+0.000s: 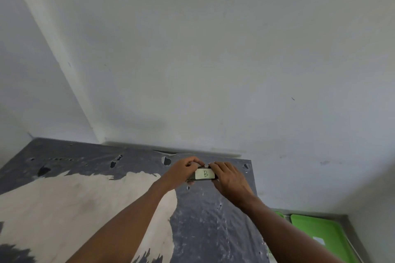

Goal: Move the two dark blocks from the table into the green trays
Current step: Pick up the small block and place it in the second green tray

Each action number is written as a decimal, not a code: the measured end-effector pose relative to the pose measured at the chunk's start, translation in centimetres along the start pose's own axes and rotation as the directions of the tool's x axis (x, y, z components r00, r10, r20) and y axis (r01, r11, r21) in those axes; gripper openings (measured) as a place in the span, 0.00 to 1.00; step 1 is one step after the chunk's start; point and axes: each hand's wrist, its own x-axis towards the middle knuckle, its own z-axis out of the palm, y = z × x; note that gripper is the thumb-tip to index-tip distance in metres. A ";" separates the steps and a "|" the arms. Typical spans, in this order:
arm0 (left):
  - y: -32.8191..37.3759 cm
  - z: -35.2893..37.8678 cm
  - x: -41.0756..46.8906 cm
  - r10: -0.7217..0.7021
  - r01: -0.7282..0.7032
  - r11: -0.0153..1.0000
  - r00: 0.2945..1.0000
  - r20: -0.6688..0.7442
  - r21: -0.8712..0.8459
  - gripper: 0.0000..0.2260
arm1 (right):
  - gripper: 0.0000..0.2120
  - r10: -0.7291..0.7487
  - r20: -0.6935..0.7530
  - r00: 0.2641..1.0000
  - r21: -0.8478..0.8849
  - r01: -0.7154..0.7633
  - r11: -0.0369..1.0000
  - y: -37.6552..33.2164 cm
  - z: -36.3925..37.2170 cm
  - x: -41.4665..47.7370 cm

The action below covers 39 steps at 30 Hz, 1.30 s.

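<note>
Both hands are on one dark block [203,177] at the far side of the bench. Left hand [183,171] grips its left end, fingers curled over the top far edge, thumb tucked under or at the near side. Right hand [229,177] clamps the right end, fingers [215,166] draped over the top. Between the hands sits a pale label [204,174] with a handwritten "B", facing up. Can't tell whether the block is lifted or touching the bench; it reads as just at the surface.

Only this one block is visible, second one not in view.

Step in hand, as I judge it: secure the grasp and carry the block to the trays. Two-hand end grip looks stable, so keep the block level, label up, and lift straight before swinging. Squeeze evenly from both ends so it doesn't pivot.

Outward from the hands: the bench [213,230] is worn, dark coating peeled to pale wood on the left-hand side, with chips and holes near the far edge. Rough surface means lift, don't drag.

Green trays [316,228] lie down and to the right of the right hand, past the bench edge and lower, near the right forearm. One is clear, with a sliver of another just left of it. Path is back toward the body and right; clear the bench edge, then lower flat into a tray.
</note>
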 end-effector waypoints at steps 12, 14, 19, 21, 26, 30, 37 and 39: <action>0.2 4.7 0.6 -0.084 0.004 0.849 0.988 -0.128 -0.529 0.15 | 0.20 0.293 -0.023 0.956 0.187 -0.284 0.941 -0.8 -0.5 -1.7; -0.1 5.3 1.2 -0.084 0.019 0.852 0.991 -0.100 -0.522 0.15 | 0.25 0.302 -0.020 0.953 0.194 -0.293 0.936 -0.3 -0.3 -2.8; -0.4 8.2 2.3 -0.064 0.054 0.894 0.998 -0.006 -0.445 0.16 | 0.30 0.329 -0.018 0.944 0.191 -0.320 0.928 2.1 -0.8 -6.5; -0.1 10.1 2.5 -0.057 0.063 0.884 0.998 0.027 -0.464 0.17 | 0.29 0.333 -0.004 0.943 0.190 -0.326 0.926 3.5 -1.2 -8.1; 2.1 17.3 2.8 -0.036 0.076 0.861 0.996 0.087 -0.503 0.22 | 0.26 0.359 0.018 0.933 0.161 -0.357 0.920 7.7 -2.6 -12.4; 4.7 24.7 2.4 0.003 0.051 0.859 0.994 0.106 -0.509 0.22 | 0.25 0.386 0.031 0.922 0.149 -0.386 0.911 12.7 -4.5 -17.8; 8.7 38.1 1.9 0.009 0.029 0.902 0.996 0.086 -0.431 0.12 | 0.24 0.351 0.078 0.933 0.117 -0.358 0.926 23.6 -9.2 -29.7; 9.8 41.8 1.6 0.046 0.008 0.923 0.990 0.132 -0.386 0.11 | 0.25 0.331 0.087 0.940 0.086 -0.338 0.937 26.3 -10.4 -32.5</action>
